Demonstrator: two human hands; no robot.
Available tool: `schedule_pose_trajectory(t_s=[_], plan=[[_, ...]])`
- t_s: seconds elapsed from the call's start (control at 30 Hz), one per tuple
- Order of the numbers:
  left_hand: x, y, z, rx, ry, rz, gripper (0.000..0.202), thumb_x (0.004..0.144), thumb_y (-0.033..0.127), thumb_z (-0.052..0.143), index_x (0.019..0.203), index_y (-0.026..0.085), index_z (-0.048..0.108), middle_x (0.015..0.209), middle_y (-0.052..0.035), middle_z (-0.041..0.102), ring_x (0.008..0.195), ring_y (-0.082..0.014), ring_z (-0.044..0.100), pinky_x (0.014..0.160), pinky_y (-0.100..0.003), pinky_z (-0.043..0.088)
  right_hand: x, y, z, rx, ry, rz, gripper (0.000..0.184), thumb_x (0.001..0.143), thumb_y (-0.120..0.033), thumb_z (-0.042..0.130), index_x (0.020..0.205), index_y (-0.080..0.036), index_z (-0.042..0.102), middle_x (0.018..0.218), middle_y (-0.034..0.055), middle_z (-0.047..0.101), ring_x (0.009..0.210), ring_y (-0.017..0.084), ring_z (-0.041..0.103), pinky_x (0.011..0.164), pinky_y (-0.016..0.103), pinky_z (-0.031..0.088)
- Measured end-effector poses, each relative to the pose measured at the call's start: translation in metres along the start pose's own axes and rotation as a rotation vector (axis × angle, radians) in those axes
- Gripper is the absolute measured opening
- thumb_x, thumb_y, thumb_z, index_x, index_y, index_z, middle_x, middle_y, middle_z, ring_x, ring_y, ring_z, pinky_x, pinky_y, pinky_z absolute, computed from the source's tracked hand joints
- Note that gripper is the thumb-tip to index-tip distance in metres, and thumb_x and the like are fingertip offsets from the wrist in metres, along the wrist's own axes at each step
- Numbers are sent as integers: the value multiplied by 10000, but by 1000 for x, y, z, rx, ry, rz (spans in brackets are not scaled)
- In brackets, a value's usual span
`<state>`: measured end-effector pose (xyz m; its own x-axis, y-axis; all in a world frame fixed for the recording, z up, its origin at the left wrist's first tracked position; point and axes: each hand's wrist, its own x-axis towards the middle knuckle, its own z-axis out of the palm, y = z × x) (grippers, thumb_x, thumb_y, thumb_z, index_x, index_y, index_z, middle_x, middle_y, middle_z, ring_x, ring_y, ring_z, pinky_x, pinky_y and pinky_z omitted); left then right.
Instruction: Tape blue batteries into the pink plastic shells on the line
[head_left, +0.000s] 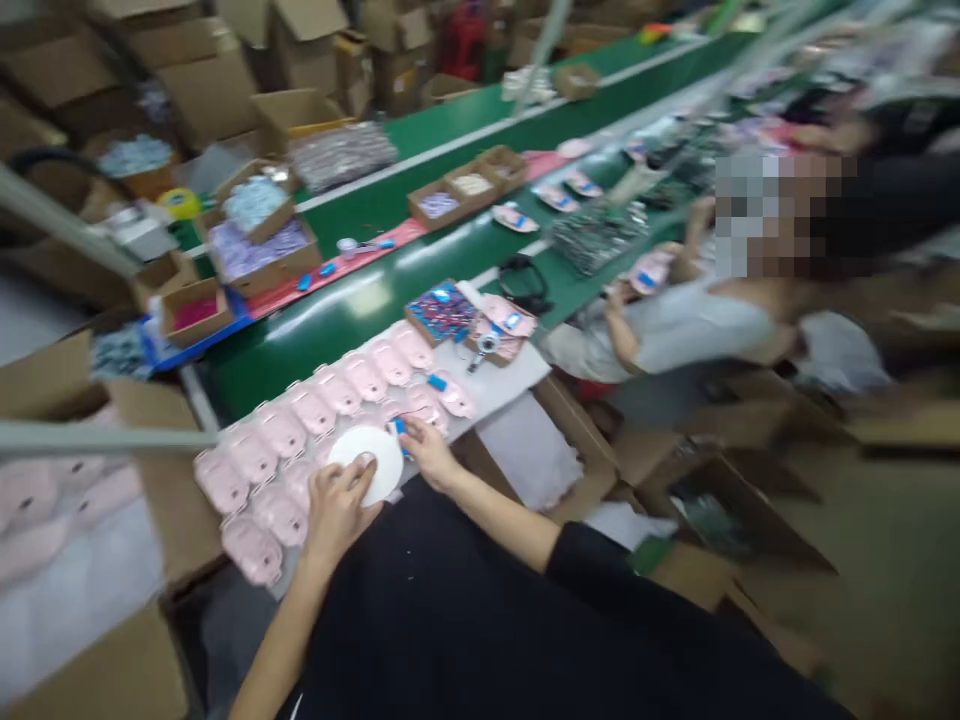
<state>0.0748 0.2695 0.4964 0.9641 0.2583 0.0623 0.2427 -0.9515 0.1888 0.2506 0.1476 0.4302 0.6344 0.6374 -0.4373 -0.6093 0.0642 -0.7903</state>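
My left hand [337, 503] grips a flat white roll [386, 462], with its fingers at the hole in the middle. Just right of the roll, my right hand [429, 452] pinches a small blue block [398, 427]; whether it is a battery is too blurred to tell. Both hands are over rows of pale pink plastic shells [291, 428] laid out on the near end of the bench. Another pink shell [453, 395] beyond my right hand carries a blue block of the same sort. A thin dark red wire shows near my right fingertips.
A green conveyor [330, 322] runs away to the upper right. A box of wired parts [441, 312] stands beyond the shells. Purple pieces fill a carton [255, 250] across the belt. Open cartons [169, 480] flank me. A co-worker [675, 320] sits along the bench, holding a pink shell.
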Motion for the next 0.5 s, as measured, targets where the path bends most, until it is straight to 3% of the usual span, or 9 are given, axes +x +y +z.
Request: schedule_pose_trajectory(t_s=[0.1, 0.2, 0.37, 0.5], plan=[[26, -7, 18, -34, 43, 121, 476, 838, 417, 792, 1285, 264, 739, 1063, -100, 740, 1014, -322, 561, 952, -473, 363, 0, 6, -4, 326, 181, -51, 690, 567, -582, 975, 1083, -233, 678, 1130, 67, 769, 1121, 282, 722, 1022, 437, 554], [66, -5, 39, -108, 57, 257, 422, 881, 476, 716, 1220, 227, 753, 957, -92, 716, 929, -281, 592, 962, -455, 345, -2, 2, -27, 535, 345, -135, 678, 530, -504, 1004, 1045, -235, 655, 1055, 26, 765, 1054, 257, 737, 931, 383, 569], [128, 25, 71, -136, -64, 557, 446, 887, 532, 660, 1180, 207, 745, 970, -97, 727, 892, -276, 611, 966, -453, 354, -20, 4, -80, 644, 547, -220, 747, 457, -363, 1030, 1065, -306, 600, 910, -71, 779, 1012, 267, 756, 943, 448, 558], [154, 41, 93, -90, -204, 691, 462, 887, 559, 663, 1151, 193, 758, 1007, -122, 725, 938, -311, 603, 974, -470, 378, -29, 24, -94, 653, 669, -228, 743, 465, -404, 1019, 1049, -334, 565, 889, -83, 776, 1025, 303, 760, 955, 536, 557]])
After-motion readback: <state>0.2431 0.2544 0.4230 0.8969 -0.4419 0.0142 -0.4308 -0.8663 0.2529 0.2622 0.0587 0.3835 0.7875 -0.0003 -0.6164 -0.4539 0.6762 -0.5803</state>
